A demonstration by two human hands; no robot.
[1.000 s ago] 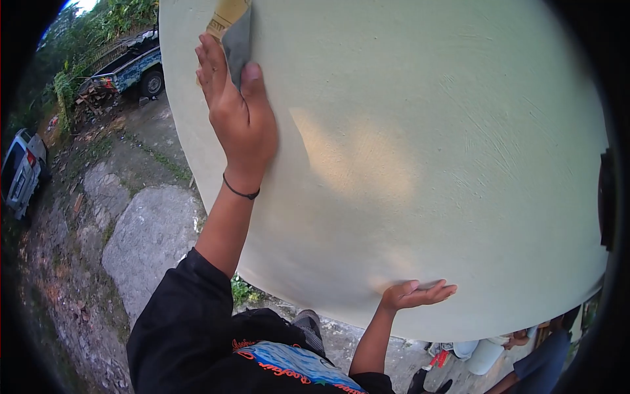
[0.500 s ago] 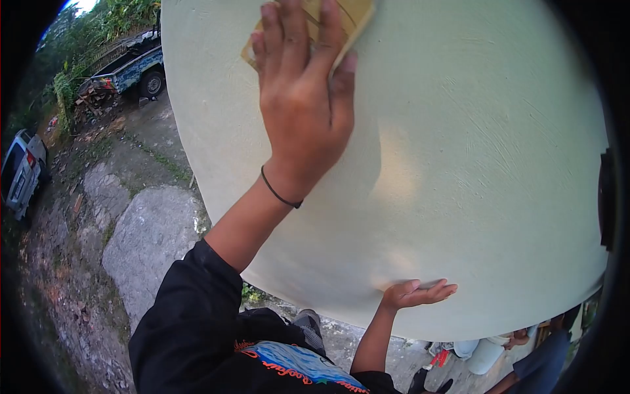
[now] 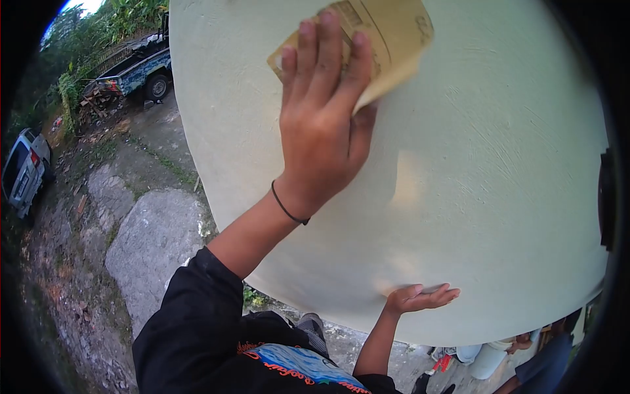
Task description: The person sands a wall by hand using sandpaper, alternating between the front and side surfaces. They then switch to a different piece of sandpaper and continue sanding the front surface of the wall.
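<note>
My left hand (image 3: 321,138), wearing a thin black band at the wrist, presses a tan sheet of sandpaper (image 3: 397,39) against a large pale greenish-white surface (image 3: 485,217). Printing shows on the sheet's back, and its right part sticks out past my fingers. Lower down, my right hand (image 3: 422,299) is open with its fingers stretched to the right, at the lower part of the same surface. Nothing shows in it. Fine ridges and scratch marks run across the surface on the right.
On the left a truck (image 3: 141,72) and a silver car (image 3: 26,167) stand on rough ground with a concrete slab (image 3: 154,243). At lower right are a white bucket (image 3: 487,361) and another person in a dark sleeve (image 3: 545,361).
My left hand and the sandpaper have moved right and a little down over the surface, so more of the sheet shows. My right hand stays nearly where it was.
</note>
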